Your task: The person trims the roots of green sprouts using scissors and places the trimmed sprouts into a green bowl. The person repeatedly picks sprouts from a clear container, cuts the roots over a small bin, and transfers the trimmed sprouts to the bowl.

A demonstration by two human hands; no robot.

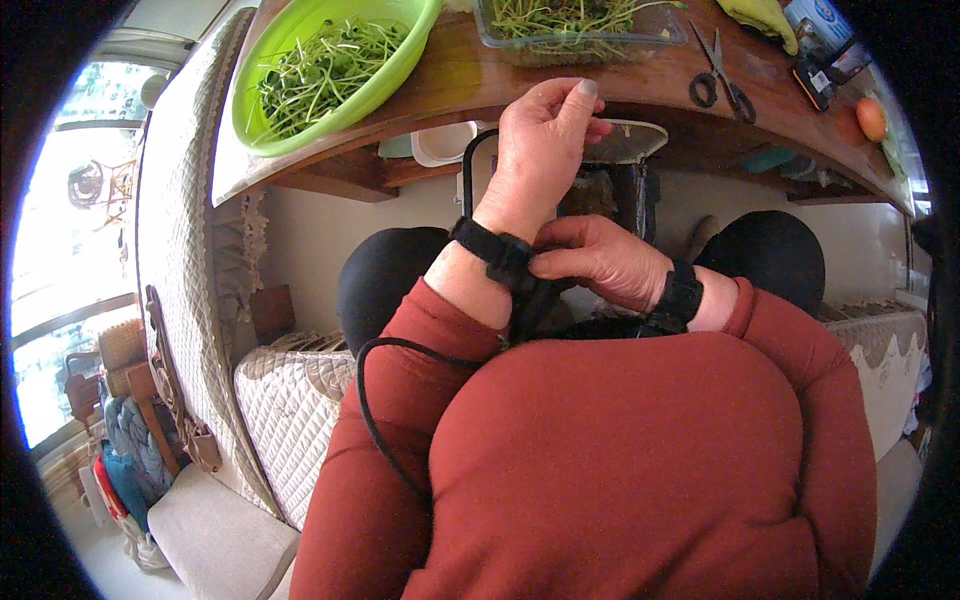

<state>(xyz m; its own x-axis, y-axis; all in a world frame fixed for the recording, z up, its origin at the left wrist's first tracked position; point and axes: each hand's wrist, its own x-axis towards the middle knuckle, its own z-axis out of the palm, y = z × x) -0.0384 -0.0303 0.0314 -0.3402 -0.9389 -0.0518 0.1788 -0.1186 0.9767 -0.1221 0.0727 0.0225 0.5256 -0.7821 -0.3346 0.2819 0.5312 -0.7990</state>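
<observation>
Raised in front of my chest, my left hand (546,142) is empty, its fingers loosely curled and the thumb along the top. A black wrist strap (501,253) with a dark module circles that wrist. My right hand (611,261) reaches across to it, thumb and forefinger pinching the strap's edge on the inner side. The other fingers of that hand are partly hidden. Around my right wrist sits a second black strap (675,296). A black cable (367,382) loops along my left sleeve, and another length rises beside the left hand.
On the wooden table (457,86) stand a green plastic basin (409,71) of cut sprouts (322,82) and a clear plastic tray (630,39) of sprouts. Scissors (718,71), a yellow-green cloth (761,21) and an egg (871,119) lie right. Below is an open bin (626,142).
</observation>
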